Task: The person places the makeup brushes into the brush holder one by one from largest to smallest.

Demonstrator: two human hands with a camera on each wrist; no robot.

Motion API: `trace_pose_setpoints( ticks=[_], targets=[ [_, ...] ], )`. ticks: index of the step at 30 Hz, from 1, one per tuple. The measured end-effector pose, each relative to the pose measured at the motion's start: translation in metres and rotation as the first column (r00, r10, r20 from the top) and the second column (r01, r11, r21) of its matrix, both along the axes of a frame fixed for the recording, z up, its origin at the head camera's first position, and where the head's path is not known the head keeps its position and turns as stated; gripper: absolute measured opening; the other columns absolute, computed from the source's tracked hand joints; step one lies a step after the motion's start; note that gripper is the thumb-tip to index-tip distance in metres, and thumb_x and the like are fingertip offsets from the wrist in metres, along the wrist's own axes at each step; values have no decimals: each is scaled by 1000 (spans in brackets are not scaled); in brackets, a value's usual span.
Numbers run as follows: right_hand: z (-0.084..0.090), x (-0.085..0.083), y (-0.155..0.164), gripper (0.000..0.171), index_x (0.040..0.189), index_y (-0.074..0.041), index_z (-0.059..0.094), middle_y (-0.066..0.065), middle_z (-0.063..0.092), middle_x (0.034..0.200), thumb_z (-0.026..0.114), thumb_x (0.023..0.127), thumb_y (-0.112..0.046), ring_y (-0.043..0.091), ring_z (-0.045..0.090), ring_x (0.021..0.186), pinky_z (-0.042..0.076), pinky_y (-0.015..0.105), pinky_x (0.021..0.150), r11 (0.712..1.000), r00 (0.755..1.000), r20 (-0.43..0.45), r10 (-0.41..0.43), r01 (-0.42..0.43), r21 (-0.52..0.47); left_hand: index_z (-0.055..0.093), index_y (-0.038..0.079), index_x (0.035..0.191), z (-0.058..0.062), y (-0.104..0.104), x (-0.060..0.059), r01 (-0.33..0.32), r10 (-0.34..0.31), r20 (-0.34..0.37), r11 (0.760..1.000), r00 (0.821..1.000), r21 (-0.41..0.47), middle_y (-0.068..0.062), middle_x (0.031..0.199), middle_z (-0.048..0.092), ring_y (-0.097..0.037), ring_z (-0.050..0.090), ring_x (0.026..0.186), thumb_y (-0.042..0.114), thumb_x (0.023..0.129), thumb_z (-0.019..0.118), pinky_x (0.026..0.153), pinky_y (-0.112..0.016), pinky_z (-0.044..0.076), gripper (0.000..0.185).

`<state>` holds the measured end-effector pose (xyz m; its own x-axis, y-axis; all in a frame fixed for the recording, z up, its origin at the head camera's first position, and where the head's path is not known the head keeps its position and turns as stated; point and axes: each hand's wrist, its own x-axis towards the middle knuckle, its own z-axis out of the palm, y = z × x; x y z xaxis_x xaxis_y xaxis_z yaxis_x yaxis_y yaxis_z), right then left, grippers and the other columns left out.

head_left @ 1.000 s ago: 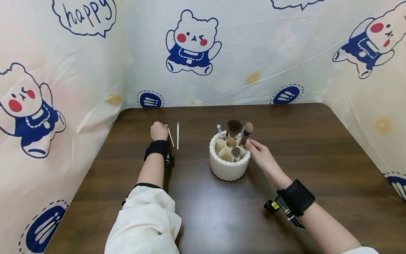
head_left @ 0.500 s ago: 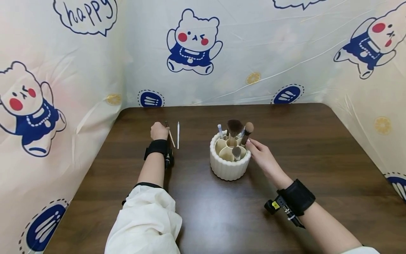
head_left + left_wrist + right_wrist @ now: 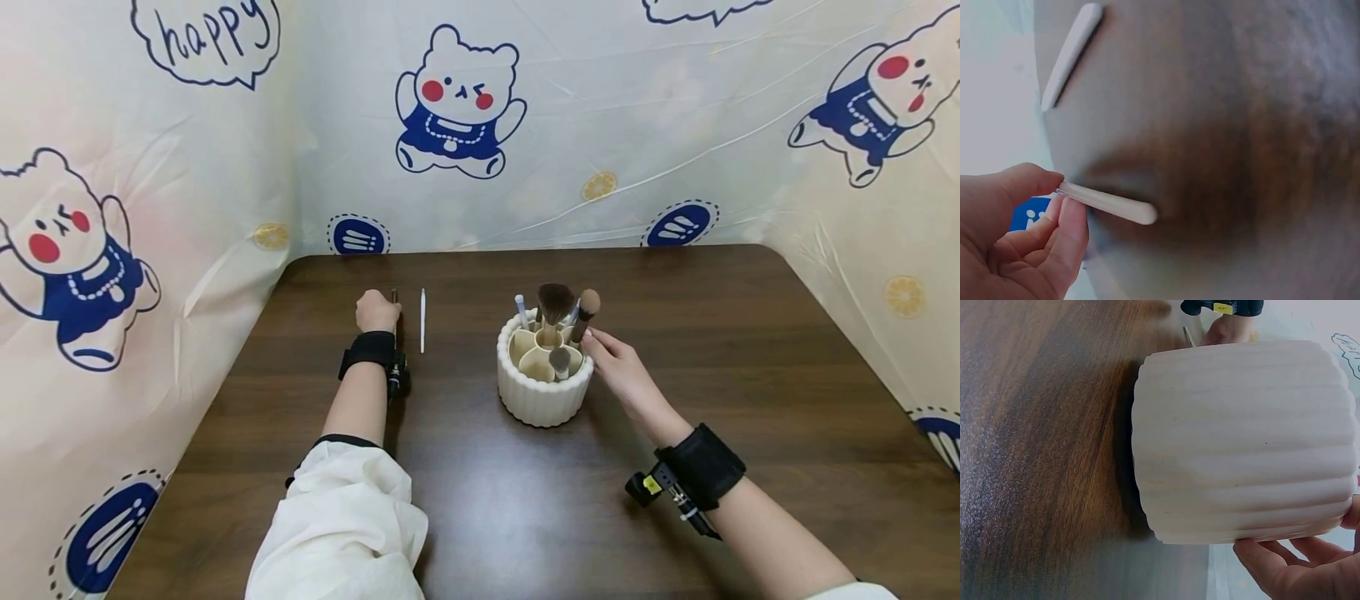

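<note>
Thin brush pinched in left hand, lying on the counter near its far left corner, beside a white stick. Ribbed holder mid-counter, full of brushes, steadied by right hand, fingers straight against its rim.

A: What's worn on the arms?

B: Both forearms bare. Left sleeve is loose cream-white fabric pushed up toward the elbow, with a dark cuff edge showing at its front end. Only a sliver of the right sleeve is visible at the bottom edge, same pale cloth.

A: Wrists?

B: Wide black strap on each. Left wrist strap carries a small black camera module on its inner side. Right wrist strap has a black module too, with a yellow label and a small white tag.
</note>
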<state>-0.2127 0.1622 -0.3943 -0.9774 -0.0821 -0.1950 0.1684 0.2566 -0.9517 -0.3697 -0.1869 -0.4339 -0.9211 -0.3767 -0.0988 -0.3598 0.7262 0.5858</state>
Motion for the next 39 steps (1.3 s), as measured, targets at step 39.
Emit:
trace_pose_setpoints(
  ticks=[39],
  targets=[
    [-1, 0, 0, 60, 149, 3, 22, 22, 28, 154, 36, 103, -33, 31, 30, 142, 31, 47, 114, 1000, 1000, -4, 10, -10, -8, 66, 4, 107, 125, 121, 133, 678, -551, -492, 726, 674, 115, -10, 99, 71, -20, 68, 90, 17, 90, 66, 81, -32, 54, 21]
  ],
)
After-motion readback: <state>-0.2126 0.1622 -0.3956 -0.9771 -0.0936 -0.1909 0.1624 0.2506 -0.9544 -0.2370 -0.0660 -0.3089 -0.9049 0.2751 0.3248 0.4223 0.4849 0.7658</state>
